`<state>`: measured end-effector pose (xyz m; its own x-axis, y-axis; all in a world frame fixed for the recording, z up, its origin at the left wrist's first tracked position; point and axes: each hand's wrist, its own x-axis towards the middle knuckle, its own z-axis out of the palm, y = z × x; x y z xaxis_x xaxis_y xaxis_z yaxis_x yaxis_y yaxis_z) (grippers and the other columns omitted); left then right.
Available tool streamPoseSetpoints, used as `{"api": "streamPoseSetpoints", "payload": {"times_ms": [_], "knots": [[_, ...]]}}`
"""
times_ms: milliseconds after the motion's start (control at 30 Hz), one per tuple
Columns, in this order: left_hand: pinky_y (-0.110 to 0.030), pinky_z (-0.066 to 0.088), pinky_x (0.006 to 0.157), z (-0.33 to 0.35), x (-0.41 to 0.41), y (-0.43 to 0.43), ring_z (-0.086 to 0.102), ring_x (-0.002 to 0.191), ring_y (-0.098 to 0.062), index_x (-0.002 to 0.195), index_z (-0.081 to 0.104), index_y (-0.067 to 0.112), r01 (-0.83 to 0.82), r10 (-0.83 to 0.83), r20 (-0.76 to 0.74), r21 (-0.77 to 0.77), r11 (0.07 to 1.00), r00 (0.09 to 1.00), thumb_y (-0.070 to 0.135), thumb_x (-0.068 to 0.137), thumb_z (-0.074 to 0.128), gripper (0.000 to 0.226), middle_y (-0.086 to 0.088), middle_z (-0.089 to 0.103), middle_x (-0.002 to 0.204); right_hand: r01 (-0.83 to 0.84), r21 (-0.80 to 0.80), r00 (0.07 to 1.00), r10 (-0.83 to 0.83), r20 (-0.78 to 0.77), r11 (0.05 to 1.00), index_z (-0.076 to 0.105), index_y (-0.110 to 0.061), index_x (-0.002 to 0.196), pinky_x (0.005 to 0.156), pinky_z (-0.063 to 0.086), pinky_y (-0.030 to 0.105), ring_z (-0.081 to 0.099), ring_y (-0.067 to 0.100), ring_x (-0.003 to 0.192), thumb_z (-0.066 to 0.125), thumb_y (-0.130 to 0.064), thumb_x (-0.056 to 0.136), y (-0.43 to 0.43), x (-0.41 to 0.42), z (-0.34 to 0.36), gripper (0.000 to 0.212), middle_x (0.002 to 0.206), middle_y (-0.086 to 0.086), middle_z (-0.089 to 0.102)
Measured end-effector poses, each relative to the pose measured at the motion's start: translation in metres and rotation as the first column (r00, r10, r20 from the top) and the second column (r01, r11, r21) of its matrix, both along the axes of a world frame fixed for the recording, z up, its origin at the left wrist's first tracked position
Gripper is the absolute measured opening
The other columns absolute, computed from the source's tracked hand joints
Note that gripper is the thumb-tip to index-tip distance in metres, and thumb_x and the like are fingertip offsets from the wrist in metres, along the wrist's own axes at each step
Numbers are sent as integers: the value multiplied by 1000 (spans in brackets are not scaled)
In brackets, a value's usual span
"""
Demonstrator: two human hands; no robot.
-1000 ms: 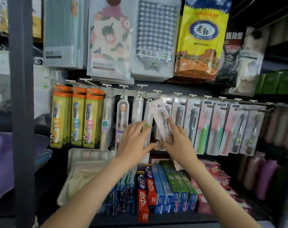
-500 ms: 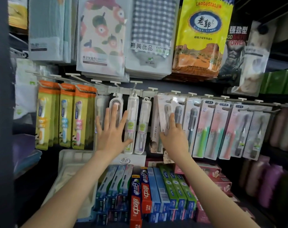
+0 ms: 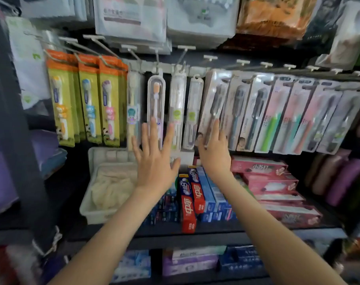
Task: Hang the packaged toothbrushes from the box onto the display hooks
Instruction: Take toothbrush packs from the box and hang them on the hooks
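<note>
The packaged toothbrush (image 3: pixel 214 99) is seen hanging at the left end of a row of similar card-backed packs, under the display hooks (image 3: pixel 242 62). Its lower part is touched by the right hand (image 3: pixel 215 153), whose fingers are laid straight against it; the grip is wide and nothing is enclosed. The left hand (image 3: pixel 154 161) is held up just to the left, fingers spread, its grip likewise wide, in front of the clear-cased toothbrushes (image 3: pixel 156 99). Further left, orange-and-green packs (image 3: pixel 86 95) are hung. Below the hands, toothpaste boxes (image 3: pixel 188 202) are stacked on a dark shelf (image 3: pixel 216 231), with a white tray (image 3: pixel 92 202) placed beside them.
</note>
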<state>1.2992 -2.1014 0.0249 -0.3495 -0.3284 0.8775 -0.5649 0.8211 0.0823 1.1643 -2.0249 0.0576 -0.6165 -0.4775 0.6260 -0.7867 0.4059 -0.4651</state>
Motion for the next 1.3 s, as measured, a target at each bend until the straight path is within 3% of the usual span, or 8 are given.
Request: {"api": "streamPoseSetpoints", "payload": {"times_ms": [267,400,500,633,867,1000,1200,1300], "knots": [[-53,21,112,-207,77,133,20,140,-35,148,24,16,185,-284,240,363,913,928,34,91,54,67,-14,14,154,-288,212,956,267,121,934,19,-17,152,74,46,29,48,23,115,57,-20,96,138,86,-183,68,137,10,47],[-53,38,102,-327,120,183,33,128,-33,141,35,16,21,-328,415,593,805,849,25,84,63,64,-11,27,148,-422,372,899,326,293,827,35,-10,146,70,53,33,60,28,104,63,-17,91,200,103,-295,62,123,12,57],[-50,50,89,-407,150,211,49,120,-35,139,45,15,-268,-377,540,774,574,752,22,75,77,73,-11,39,146,-507,490,847,304,436,709,35,-9,146,81,53,36,59,32,111,62,-16,92,233,103,-386,62,125,13,57],[-45,24,114,-506,169,233,24,142,-30,152,23,20,-470,-561,625,779,414,543,33,95,53,65,-4,14,160,-599,645,776,146,613,475,9,-18,153,108,30,27,34,20,135,40,-27,102,265,99,-513,60,147,3,35],[-47,3,118,-684,135,205,5,147,-26,153,3,28,-596,-685,672,682,424,281,54,94,46,78,-3,-6,161,-609,787,792,21,610,100,-5,-18,153,111,31,42,24,27,141,57,-31,94,257,94,-762,86,153,7,22],[-49,-5,119,-765,132,192,-3,148,-28,154,-3,25,-624,-687,718,589,513,113,55,90,51,89,-7,-13,160,-539,842,841,75,536,28,-6,-15,153,109,30,48,23,32,141,67,-37,85,247,99,-876,102,155,11,18],[-49,-6,119,-834,136,193,-5,148,-27,153,-7,24,-600,-665,738,586,545,118,44,90,55,91,-10,-10,160,-401,915,876,271,398,-45,40,-13,139,77,53,41,63,32,102,88,-46,39,240,100,-959,116,120,16,63],[-48,-5,119,-847,134,195,-4,147,-26,153,-4,22,-590,-665,732,606,533,151,42,89,55,89,-10,-7,160,-456,887,818,361,448,-67,27,-13,149,86,45,39,51,32,115,81,-43,64,241,96,-959,105,132,16,49]]}}
